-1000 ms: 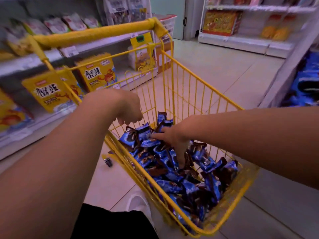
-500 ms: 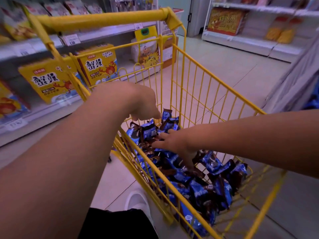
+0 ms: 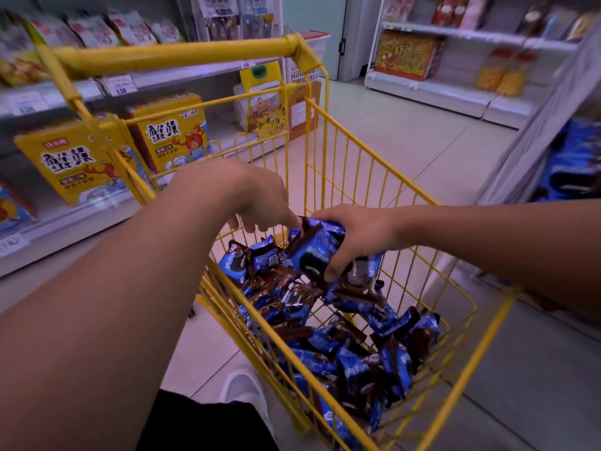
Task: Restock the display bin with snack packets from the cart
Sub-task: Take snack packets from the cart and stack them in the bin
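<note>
A yellow wire cart [image 3: 357,137] stands in front of me, its floor covered with several blue and brown snack packets [image 3: 357,353]. My right hand [image 3: 361,236] grips a bunch of these packets [image 3: 312,252], lifted just above the pile at the cart's far end. My left hand [image 3: 257,196] hovers over the cart's left side with its fingers hanging loosely curled. One fingertip reaches the top edge of the held bunch. At the right edge, more blue packets lie in a display bin [image 3: 572,164], blurred and partly cut off.
The cart's thick yellow handle [image 3: 175,56] runs across in front of shelves with yellow snack boxes [image 3: 172,131] on the left. More shelving [image 3: 455,92] stands at the back right. A tiled aisle floor lies between them. My white shoe [image 3: 244,392] is beside the cart.
My right hand has closed on a bunch of packets and lifted it off the pile. My left hand has moved right and down toward the bunch. The view has tilted, bringing the bin back in.
</note>
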`<state>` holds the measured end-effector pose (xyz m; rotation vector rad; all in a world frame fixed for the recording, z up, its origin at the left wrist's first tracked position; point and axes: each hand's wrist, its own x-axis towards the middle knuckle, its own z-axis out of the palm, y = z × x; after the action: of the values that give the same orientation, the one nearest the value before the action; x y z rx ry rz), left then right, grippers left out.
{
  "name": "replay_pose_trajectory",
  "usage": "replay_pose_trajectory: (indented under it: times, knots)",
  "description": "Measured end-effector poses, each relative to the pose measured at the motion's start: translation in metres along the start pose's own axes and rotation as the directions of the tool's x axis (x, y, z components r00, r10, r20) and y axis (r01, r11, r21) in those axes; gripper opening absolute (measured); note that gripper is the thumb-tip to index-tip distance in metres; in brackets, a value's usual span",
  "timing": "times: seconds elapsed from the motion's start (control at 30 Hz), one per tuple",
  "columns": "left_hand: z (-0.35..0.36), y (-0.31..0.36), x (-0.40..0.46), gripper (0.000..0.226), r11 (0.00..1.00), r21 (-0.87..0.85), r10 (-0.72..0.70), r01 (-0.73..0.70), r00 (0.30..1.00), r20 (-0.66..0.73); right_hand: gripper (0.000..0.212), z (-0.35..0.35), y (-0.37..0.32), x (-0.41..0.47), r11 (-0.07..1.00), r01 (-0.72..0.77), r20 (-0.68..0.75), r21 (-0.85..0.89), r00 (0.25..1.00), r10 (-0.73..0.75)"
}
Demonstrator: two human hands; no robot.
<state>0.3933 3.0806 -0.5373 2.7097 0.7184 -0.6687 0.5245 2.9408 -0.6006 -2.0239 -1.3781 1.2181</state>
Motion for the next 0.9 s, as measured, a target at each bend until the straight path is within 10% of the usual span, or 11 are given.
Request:
replay_pose_trajectory:
  times: [0.2, 0.37, 0.53, 0.63, 0.73, 0.9]
  knots:
    - [0.002, 0.016, -0.01, 0.06, 0.884, -0.468, 0.106, 0.001, 0.973, 0.204, 0.054, 0.01, 0.006, -0.022, 0.896, -0.003, -0.127, 0.445, 0.99, 0.066]
    - [0.003, 0.016, -0.017, 0.039, 0.73, -0.634, 0.289, -0.254, 0.956, -0.05, 0.054, 0.005, -0.007, -0.055, 0.695, 0.078, -0.121, 0.715, 0.993, 0.013]
    - [-0.007, 0.035, -0.027, 0.041, 0.193, -0.886, 0.423, -0.422, 0.85, -0.313, 0.053, -0.017, -0.014, -0.131, 0.577, 0.326, -0.32, 0.749, 0.94, -0.116]
    - [-0.013, 0.064, -0.031, 0.035, -0.098, -0.921, 0.378, -0.376, 0.843, -0.384, 0.057, -0.018, -0.016, -0.181, 0.579, 0.464, -0.529, 0.67, 0.846, -0.065]
    - [-0.003, 0.11, -0.034, 0.012, -0.122, -0.938, 0.345, -0.326, 0.872, -0.348, 0.058, -0.013, -0.015, -0.214, 0.698, 0.588, -0.782, 0.409, 0.62, -0.065]
    - [0.023, 0.177, -0.041, 0.019, -0.18, -0.931, 0.331, -0.316, 0.872, -0.36, 0.048, -0.021, -0.005, -0.244, 0.665, 0.672, -0.882, 0.325, 0.469, -0.042]
